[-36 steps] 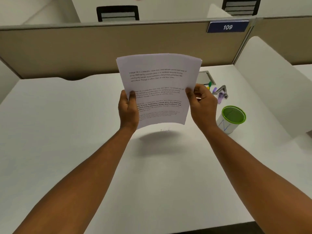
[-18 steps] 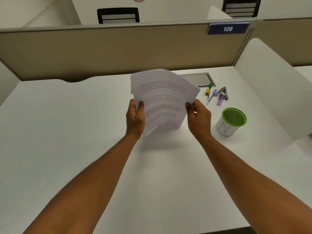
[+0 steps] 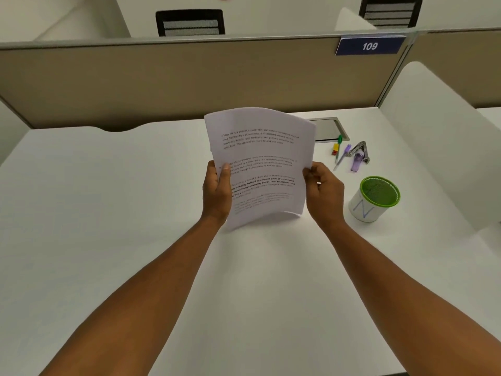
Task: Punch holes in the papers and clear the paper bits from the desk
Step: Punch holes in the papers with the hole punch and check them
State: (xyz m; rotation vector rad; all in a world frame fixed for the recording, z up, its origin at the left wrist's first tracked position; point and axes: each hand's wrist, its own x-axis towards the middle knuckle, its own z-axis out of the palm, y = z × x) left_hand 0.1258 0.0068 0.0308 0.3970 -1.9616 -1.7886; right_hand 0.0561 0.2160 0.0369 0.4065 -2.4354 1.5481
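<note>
- The left hand (image 3: 217,192) is closed on the left edge of the papers (image 3: 260,166), thumb pressed across the front sheet, fingers behind.
- The papers are a thin stack of white printed sheets, held upright and slightly bowed above the middle of the white desk (image 3: 108,213), facing the camera. They carry four short blocks of text; most is too blurred to read, though one bold passage shows the words "Defined by a slower pace, it is centered".
- The right hand (image 3: 324,192) is closed on the stack's right edge, fingers curled, thumb at the front.
- Behind the papers, a grey metal panel (image 3: 329,128) is set flush into the desk near the beige partition (image 3: 162,82).
- Just right of the panel lie a small yellow-and-red item (image 3: 335,149), a green pen (image 3: 339,143), a purple pen (image 3: 343,156) and a metal hole punch (image 3: 360,156) with a purple part, clustered together.
- Nearer, well apart from the right hand, a white cup (image 3: 375,199) with a green rim stands upright; a blue "N"-like mark is drawn on its side.
- On the partition's top right, a blue plate (image 3: 370,46) reads "109".
</note>
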